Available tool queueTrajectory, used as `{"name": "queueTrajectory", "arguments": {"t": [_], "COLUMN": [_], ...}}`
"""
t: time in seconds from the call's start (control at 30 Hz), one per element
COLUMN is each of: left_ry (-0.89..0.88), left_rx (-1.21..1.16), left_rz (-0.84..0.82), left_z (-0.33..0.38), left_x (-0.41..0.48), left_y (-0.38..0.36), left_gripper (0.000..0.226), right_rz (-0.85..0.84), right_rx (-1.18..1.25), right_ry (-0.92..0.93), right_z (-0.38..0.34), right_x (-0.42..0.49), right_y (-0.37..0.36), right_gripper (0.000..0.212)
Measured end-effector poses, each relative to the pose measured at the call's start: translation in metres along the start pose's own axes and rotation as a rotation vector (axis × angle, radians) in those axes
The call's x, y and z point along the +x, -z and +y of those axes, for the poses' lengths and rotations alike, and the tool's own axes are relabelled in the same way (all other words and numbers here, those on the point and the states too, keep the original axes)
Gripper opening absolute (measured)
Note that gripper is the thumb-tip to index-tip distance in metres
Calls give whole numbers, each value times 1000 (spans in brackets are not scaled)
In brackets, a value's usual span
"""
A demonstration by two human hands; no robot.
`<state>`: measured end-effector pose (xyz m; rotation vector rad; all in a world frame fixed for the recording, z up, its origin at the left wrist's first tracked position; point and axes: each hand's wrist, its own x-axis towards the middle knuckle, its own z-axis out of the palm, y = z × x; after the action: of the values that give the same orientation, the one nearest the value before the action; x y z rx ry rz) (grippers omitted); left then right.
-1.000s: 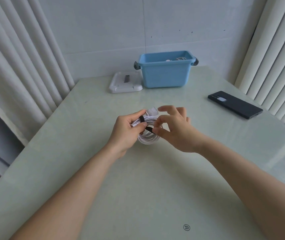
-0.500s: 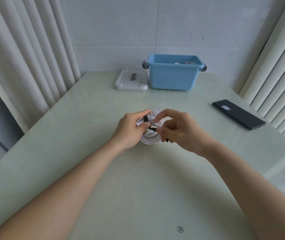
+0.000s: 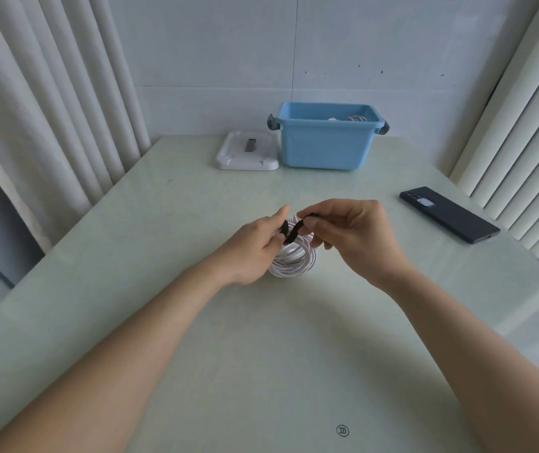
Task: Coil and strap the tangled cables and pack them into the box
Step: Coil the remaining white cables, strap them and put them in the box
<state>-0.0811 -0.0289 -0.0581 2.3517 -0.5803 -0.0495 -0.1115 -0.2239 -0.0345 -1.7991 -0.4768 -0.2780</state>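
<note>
Coiled white cable (image 3: 294, 263): mid-table, low between the two hands; whether it rests on the table (image 3: 261, 371) cannot be told.
Black strap (image 3: 291, 234): arched over the top of the coil, one end in each hand.
Left hand (image 3: 255, 248): fingers curled round the coil's left side, thumb pressing one strap end.
Right hand (image 3: 359, 237): thumb and forefinger pinching the other strap end, remaining fingers curled loosely.
Blue box (image 3: 323, 152): far edge of the table, against the wall (image 3: 294, 44), top uncovered, grey clips at both ends; another white cable (image 3: 355, 118) shows inside.
White lid (image 3: 247, 156): flat, just left of the box.
Dark phone (image 3: 449, 214): right side, well apart from the hands.
Pale curtains (image 3: 49, 109): both flanks.
</note>
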Motion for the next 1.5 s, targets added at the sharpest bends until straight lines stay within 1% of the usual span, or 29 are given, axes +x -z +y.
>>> {"name": "queueTrajectory", "arguments": {"t": [0.1,0.2,0.37,0.5,0.6,0.7,0.8,0.93,1.03,1.17,1.3,1.4,1.43,1.5], "left_ry": [-5,-32,-93,-131,-140,-199,-249,-264,-308,-322,-317,-295,-278,-252], "left_rx": [39,89,301,388,384,299,228,119,47,-20,-9,13,13,-1], "left_rz": [0,20,0,-33,-67,-105,-107,-74,-65,-40,33,111,141,171], "left_z": [1,2,11,18,19,21,24,24,25,20,16,10,7,4], "left_x": [-1,-1,0,-2,-2,-4,-4,-9,-14,-16,-13,-8,-8,-6], "left_y": [2,1,2,0,-2,-6,-11,-13,-15,-17,-19,-16,-14,-11], "left_gripper": [57,58,63,63,70,78,80,80,70,39,36,35,35,34], "right_rz": [48,40,54,106,166,195,204,193,148,96,102,150,112,-38], "right_rx": [-192,-293,-322,-341,-336,-302,-248,-34,63,152,120,84,52,-60], "right_ry": [145,250,352,396,360,280,110,-176,-337,-495,-502,-405,-350,-266], "right_z": [3,2,-4,-6,-5,-2,4,11,18,28,30,24,21,16], "right_x": [1,1,1,1,6,10,13,16,17,18,18,18,19,15], "right_y": [0,1,2,3,8,12,14,18,18,21,25,27,28,28], "right_gripper": [20,17,23,17,16,15,13,9,11,10,15,23,24,32]}}
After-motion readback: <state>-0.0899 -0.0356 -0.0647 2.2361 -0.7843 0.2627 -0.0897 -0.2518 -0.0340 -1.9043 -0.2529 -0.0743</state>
